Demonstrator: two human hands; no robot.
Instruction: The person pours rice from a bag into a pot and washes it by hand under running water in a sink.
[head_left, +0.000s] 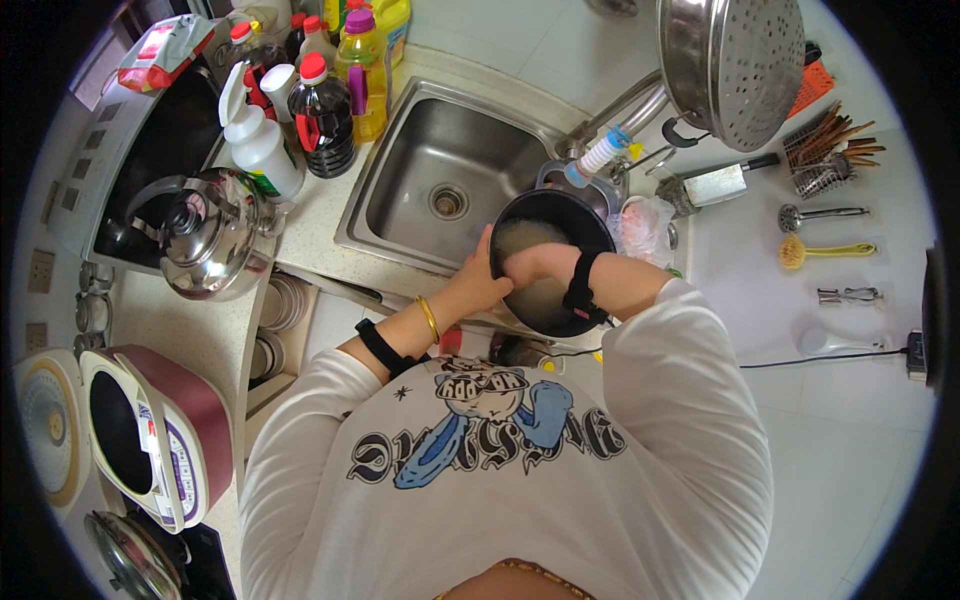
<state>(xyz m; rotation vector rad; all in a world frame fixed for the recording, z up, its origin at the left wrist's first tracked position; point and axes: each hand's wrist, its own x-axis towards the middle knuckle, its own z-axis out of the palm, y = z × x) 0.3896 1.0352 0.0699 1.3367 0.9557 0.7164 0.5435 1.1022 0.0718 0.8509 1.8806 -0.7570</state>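
A dark rice-cooker inner pot (576, 319) is tilted at the near right corner of the steel sink (405, 142). Cloudy pale liquid (531, 232) covers its bottom; any grains beneath are hard to make out. My left hand (484, 276) grips the pot's left rim, thumb toward the inside. Inside the pot is my right hand (536, 260), its fingers low in the liquid and mostly hidden, so I cannot tell what they hold. Behind the pot, a faucet with a white and blue flexible nozzle (598, 157) points down.
Left of the sink stand a dark sauce bottle (322, 116), a white spray bottle (259, 142) and a steel kettle (210, 232). An open rice cooker (187, 420) sits nearer on the left counter. A perforated steamer pot (727, 75), cleaver (712, 186) and utensils hang at right.
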